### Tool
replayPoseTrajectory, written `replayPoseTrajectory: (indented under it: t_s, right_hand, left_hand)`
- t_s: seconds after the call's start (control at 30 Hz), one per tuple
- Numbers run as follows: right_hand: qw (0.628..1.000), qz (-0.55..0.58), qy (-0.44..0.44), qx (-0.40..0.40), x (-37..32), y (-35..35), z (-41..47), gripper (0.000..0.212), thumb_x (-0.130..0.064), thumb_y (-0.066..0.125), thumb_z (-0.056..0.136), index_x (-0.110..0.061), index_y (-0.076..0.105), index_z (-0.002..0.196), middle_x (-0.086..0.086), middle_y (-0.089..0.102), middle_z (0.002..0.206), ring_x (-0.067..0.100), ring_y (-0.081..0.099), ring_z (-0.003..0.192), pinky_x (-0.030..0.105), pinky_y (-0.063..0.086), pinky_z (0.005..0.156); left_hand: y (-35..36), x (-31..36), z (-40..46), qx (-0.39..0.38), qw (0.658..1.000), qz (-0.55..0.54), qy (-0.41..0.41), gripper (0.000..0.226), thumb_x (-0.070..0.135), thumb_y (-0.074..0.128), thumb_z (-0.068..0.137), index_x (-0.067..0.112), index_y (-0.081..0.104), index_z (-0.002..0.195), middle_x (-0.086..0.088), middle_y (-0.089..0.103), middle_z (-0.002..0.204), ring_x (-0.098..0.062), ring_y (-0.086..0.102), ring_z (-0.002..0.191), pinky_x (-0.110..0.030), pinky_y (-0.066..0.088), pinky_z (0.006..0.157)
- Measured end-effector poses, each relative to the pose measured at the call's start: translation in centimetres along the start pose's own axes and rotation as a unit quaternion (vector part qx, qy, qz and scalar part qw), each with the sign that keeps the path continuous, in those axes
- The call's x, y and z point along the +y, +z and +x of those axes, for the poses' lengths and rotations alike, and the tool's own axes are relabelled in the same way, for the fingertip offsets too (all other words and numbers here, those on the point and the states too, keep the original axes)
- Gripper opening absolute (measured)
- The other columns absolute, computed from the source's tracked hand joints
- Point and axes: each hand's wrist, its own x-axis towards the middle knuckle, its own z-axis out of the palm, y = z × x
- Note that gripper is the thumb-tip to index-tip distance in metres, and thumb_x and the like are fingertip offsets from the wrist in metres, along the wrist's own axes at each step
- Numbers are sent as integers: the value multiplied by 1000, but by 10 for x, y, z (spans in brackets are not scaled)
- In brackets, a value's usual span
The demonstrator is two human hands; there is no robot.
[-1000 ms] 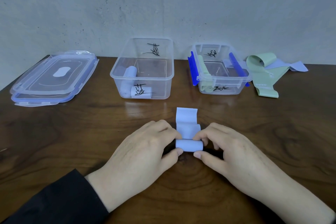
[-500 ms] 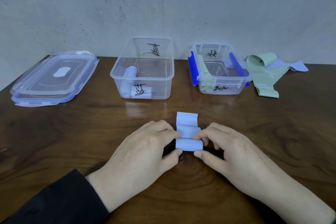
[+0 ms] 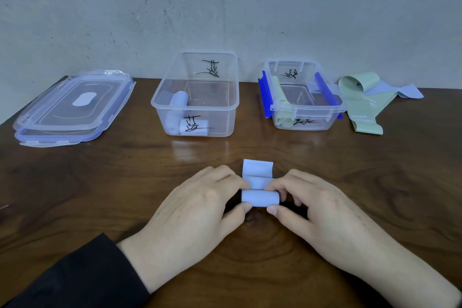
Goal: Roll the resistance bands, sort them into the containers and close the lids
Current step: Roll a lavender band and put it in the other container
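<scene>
While half rolled: blue band (image 3: 260, 197) between left hand (image 3: 197, 210), right hand (image 3: 322, 217).

Hidden ends, cut-off arms, unreadable marks

Both ends of the band roll (image 3: 260, 198) sit behind the fingertips of the left hand (image 3: 190, 217) and right hand (image 3: 322, 217); both forearms run off the bottom edge. The black scrawls on the left box (image 3: 195, 107) and right box (image 3: 303, 110) cannot be read.
</scene>
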Motion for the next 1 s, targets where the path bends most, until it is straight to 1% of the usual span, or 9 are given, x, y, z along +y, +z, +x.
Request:
replayPoseTrajectory:
  t_s: [0.17, 0.27, 0.37, 0.47, 0.57, 0.7, 0.8, 0.93, 1.0]
  right_hand:
    - [1000, -1, 1, 0, 0, 0, 1, 18, -51, 54, 89, -45, 59, 105, -21, 50, 99, 4, 49, 99, 15, 41, 73]
    - [1000, 14, 16, 10, 0, 0, 0, 20, -48, 61, 87, -46, 54, 106, -26, 48, 103, 3, 49, 98, 16, 42, 71]
    - [1000, 9, 8, 11, 0, 1, 0, 15, -45, 63, 88, -44, 57, 102, -24, 48, 99, 5, 49, 96, 14, 40, 72]
    - [1000, 7, 2, 19, 0, 1, 0, 12, -42, 63, 89, -42, 58, 100, -25, 47, 97, 3, 48, 95, 12, 39, 76]
    - [1000, 9, 1, 21, 0, 2, 0, 12, -43, 61, 90, -42, 58, 101, -24, 48, 98, 4, 49, 96, 13, 40, 77]
    - [999, 17, -1, 35, 0, 3, 1, 12, -40, 62, 90, -42, 56, 100, -19, 50, 95, 8, 50, 93, 17, 42, 74]
    - [999, 10, -7, 38, 1, 4, 2, 14, -41, 65, 88, -43, 57, 99, -17, 51, 91, 6, 50, 90, 14, 41, 71]
    - [999, -8, -9, 51, 4, 8, 4, 18, -43, 66, 84, -43, 57, 100, -16, 52, 87, 8, 50, 86, 18, 42, 63]
    - [998, -22, -11, 65, 4, 10, 4, 18, -45, 62, 84, -42, 60, 102, -18, 50, 87, 6, 51, 83, 16, 40, 62]
  left_hand:
    - [-1, -1, 1, -1, 1000, 5, 5, 29, 53, 44, 85, 39, 57, 106, 22, 53, 99, -3, 50, 86, -27, 50, 70]
    - [-1, 0, 1, -2, 1000, 6, 6, 33, 54, 40, 87, 39, 59, 110, 23, 54, 102, -3, 52, 91, -26, 50, 75]
    - [-1, 0, 1, 1, 1000, 8, 7, 35, 54, 39, 88, 38, 60, 112, 23, 54, 103, -3, 52, 91, -26, 50, 76]
    - [-1, 0, 1, 5, 1000, 4, 3, 32, 54, 44, 85, 39, 56, 111, 23, 52, 97, -3, 49, 85, -23, 49, 71]
    - [-1, -1, 2, 5, 1000, 8, 7, 27, 49, 52, 84, 39, 57, 108, 22, 52, 95, -4, 49, 84, -27, 50, 69]
    - [-2, -2, 3, 11, 1000, 20, 11, 26, 47, 53, 88, 38, 61, 112, 21, 52, 96, -3, 52, 88, -27, 52, 69]
    - [-2, -1, 3, 14, 1000, 17, 12, 30, 47, 54, 87, 38, 58, 115, 21, 52, 97, -3, 52, 89, -26, 52, 71]
    - [-1, 0, 4, 17, 999, 24, 22, 27, 43, 61, 83, 38, 55, 109, 18, 51, 92, -6, 53, 83, -30, 52, 63]
    - [0, -2, 6, 23, 999, 26, 19, 24, 44, 57, 84, 36, 58, 107, 17, 51, 91, -7, 54, 82, -31, 52, 61]
